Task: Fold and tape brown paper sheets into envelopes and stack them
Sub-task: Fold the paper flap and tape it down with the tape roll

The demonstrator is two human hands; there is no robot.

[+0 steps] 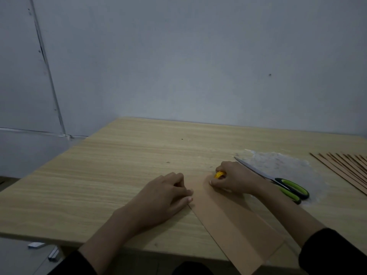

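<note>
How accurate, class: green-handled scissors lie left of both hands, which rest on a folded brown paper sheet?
Wrong side: the head view shows the green-handled scissors right of the right hand, which grips a yellow object. It and the left hand rest on the folded brown paper sheet.

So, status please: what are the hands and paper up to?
Left hand on edge of folded paper, grip unclear. Right hand grips yellow thing over the paper. Scissors beside it, not blocking.
</note>
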